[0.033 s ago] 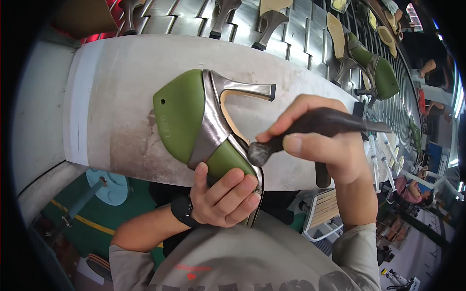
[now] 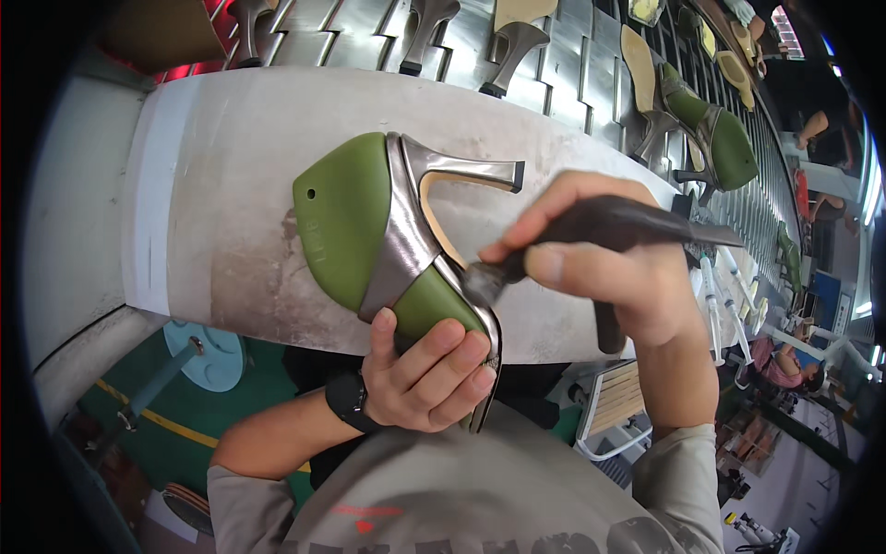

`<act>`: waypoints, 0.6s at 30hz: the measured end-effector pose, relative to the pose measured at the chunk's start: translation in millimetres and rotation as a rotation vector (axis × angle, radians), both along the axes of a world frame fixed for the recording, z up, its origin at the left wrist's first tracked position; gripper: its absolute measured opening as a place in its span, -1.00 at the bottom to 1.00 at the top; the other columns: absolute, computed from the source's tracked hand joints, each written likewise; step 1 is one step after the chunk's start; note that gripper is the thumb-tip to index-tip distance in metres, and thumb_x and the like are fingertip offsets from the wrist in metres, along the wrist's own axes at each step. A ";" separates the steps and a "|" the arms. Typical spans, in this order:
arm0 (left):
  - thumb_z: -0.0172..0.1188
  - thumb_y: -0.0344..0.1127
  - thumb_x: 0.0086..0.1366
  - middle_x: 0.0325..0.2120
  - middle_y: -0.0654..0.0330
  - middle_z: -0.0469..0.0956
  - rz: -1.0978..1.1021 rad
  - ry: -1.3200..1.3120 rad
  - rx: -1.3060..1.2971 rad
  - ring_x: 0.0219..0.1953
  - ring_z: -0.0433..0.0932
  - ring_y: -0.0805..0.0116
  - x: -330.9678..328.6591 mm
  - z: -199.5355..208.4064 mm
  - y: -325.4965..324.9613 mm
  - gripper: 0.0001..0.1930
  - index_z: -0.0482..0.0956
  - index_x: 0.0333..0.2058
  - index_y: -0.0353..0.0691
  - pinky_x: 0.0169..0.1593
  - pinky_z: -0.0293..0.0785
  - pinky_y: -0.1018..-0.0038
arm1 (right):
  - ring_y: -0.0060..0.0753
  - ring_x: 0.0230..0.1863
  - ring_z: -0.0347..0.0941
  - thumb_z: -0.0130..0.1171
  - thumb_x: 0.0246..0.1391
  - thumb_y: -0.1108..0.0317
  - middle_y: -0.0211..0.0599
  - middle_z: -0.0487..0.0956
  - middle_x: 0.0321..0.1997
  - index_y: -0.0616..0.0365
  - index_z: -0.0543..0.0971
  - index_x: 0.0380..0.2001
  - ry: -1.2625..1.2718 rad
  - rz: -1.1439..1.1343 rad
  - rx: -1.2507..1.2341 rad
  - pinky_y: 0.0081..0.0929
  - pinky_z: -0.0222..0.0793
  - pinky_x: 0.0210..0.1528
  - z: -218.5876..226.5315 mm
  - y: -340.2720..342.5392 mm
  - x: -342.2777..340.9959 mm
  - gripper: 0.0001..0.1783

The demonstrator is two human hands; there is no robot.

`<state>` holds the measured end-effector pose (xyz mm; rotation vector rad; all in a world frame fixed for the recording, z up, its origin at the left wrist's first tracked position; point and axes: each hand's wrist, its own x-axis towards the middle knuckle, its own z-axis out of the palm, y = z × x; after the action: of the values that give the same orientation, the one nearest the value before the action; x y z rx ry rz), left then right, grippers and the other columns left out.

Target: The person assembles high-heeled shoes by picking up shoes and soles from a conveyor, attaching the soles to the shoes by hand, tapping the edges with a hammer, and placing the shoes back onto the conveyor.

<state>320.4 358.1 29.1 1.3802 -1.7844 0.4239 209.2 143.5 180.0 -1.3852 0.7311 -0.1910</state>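
Observation:
A high-heeled shoe with metallic pewter straps (image 2: 399, 263) lies on its side on a green shoe last (image 2: 343, 217). Its slim heel (image 2: 475, 171) points right, and the toe end is toward me. My left hand (image 2: 429, 374) is closed around the toe end, fingers over the green last and the strap. Gripped close to its head, a dark hammer (image 2: 637, 224) is in my right hand (image 2: 609, 258). The round hammer face is at the sole edge by the shoe's waist, blurred; whether it touches cannot be made out. Part of the handle shows below my right hand.
The shoe rests over a worn pale worktable (image 2: 231, 166). Beyond it runs a metal-plate conveyor (image 2: 563, 69) bearing several heels and soles, with another green last and shoe (image 2: 734, 148). White syringe-like tubes (image 2: 711, 295) stand right. A blue stool (image 2: 208, 355) is at lower left.
The hammer and my right hand have shifted slightly left and up along the sole edge. My left hand and the shoe are nearly unmoved.

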 end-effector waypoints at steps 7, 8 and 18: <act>0.14 -0.24 0.54 0.35 0.13 0.48 0.076 0.123 -0.009 0.41 0.45 0.08 -6.8 -2.3 -1.0 -0.57 0.40 0.32 -0.06 0.51 0.07 -0.35 | -0.36 -0.32 0.72 0.31 0.32 0.29 -0.02 0.75 -0.04 0.36 0.61 -0.05 -0.090 -0.109 -0.068 -0.49 0.61 -0.31 -4.4 26.1 55.5 -0.68; 0.14 -0.24 0.54 0.35 0.13 0.48 0.076 0.112 -0.018 0.41 0.45 0.08 -3.2 0.8 0.7 -0.57 0.40 0.32 -0.06 0.51 0.07 -0.35 | -0.36 -0.32 0.72 0.31 0.32 0.29 -0.02 0.75 -0.04 0.36 0.61 -0.05 -0.102 -0.109 -0.076 -0.49 0.61 -0.31 -4.5 27.6 55.9 -0.68; 0.74 0.04 -0.22 0.53 -0.38 0.02 0.011 0.165 0.532 0.55 0.07 -0.44 88.2 73.3 -29.1 0.41 0.05 0.53 -0.32 0.48 -0.06 -0.43 | -0.38 -0.56 0.67 0.13 0.46 0.23 0.07 0.76 -0.23 0.30 0.58 -0.20 -0.202 -0.346 0.028 -0.54 0.58 -0.51 -2.7 1.9 14.7 -0.71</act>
<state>408.6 329.0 102.4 1.7256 -1.8225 -0.1763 223.9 145.3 177.3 -1.1849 0.7961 -0.5818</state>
